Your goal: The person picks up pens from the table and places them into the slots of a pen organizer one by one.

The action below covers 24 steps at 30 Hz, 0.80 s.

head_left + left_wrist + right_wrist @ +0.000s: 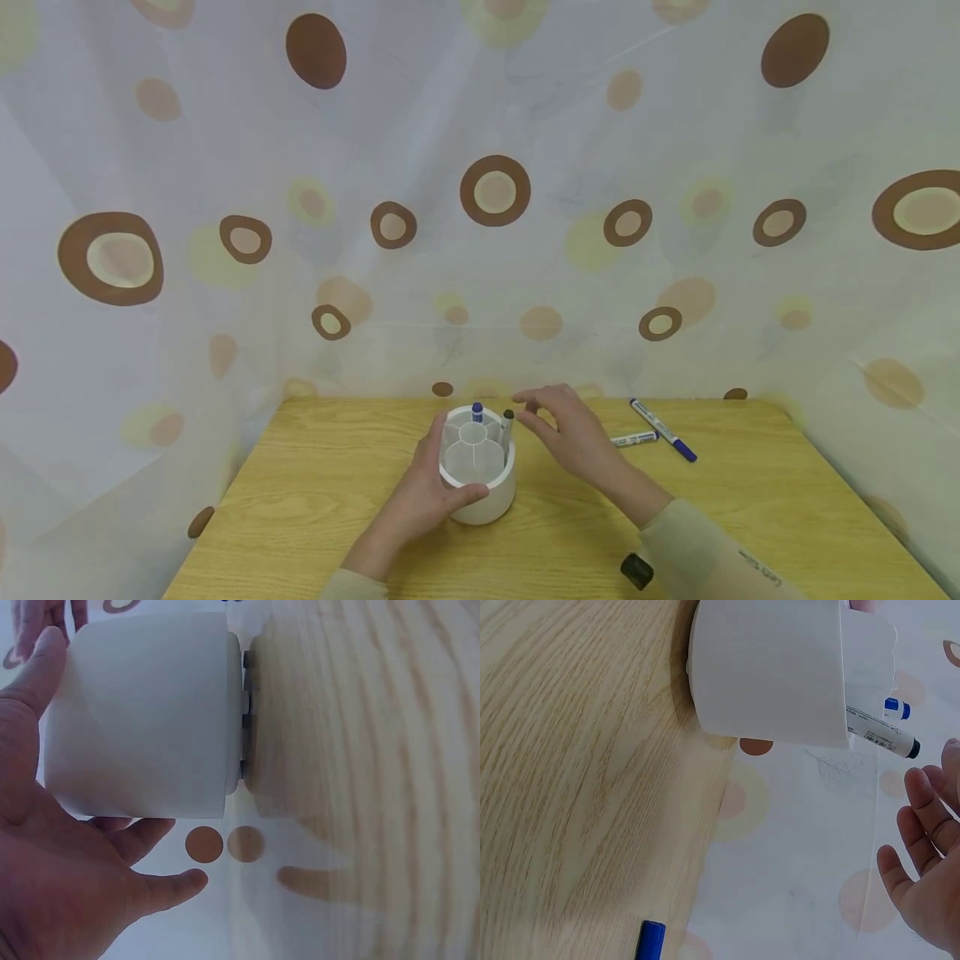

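A round white pen holder (491, 506) with several compartments stands on the table, its white side also filling much of the left wrist view. My left hand (429, 493) holds it from the left, thumb over the front rim and fingers round the side. Inside, a white marker with a black end (507, 427) leans at the right rim. A blue-ended marker (477, 412) stands toward the back. Just right of the black end is my right hand (573, 433), its fingers loosely bent with nothing between them. The right wrist view shows its fingertips apart from the black-ended marker (885, 735).
Two white markers with blue ends lie on the wooden table (315, 492) at the right: one slanting marker (663, 429) and one partly hidden marker (636, 439). A short black cylinder (637, 571) is near the right sleeve. Behind the table hangs a dotted sheet (420, 275).
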Each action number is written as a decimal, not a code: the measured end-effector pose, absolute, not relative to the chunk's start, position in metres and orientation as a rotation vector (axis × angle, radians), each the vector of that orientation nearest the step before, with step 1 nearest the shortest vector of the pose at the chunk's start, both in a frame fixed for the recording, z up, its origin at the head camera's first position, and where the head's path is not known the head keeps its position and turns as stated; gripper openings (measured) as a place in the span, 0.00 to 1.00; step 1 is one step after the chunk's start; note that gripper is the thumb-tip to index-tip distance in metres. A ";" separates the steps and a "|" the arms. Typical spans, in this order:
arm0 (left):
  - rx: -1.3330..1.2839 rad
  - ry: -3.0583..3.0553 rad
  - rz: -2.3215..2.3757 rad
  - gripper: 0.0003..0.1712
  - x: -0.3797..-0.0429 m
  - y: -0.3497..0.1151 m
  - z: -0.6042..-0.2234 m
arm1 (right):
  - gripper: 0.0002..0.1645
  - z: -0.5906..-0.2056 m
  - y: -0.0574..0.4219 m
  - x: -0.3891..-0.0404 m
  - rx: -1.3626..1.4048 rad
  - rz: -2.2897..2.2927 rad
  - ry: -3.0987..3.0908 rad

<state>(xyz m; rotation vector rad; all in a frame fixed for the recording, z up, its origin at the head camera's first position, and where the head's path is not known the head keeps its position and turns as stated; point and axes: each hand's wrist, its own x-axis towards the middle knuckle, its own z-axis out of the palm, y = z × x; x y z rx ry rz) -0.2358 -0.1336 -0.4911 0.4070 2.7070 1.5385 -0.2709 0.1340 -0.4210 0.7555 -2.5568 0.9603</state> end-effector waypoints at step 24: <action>0.358 2.872 1.502 0.70 -0.227 -0.130 -0.478 | 0.17 -0.436 0.173 -0.267 0.685 0.902 -2.573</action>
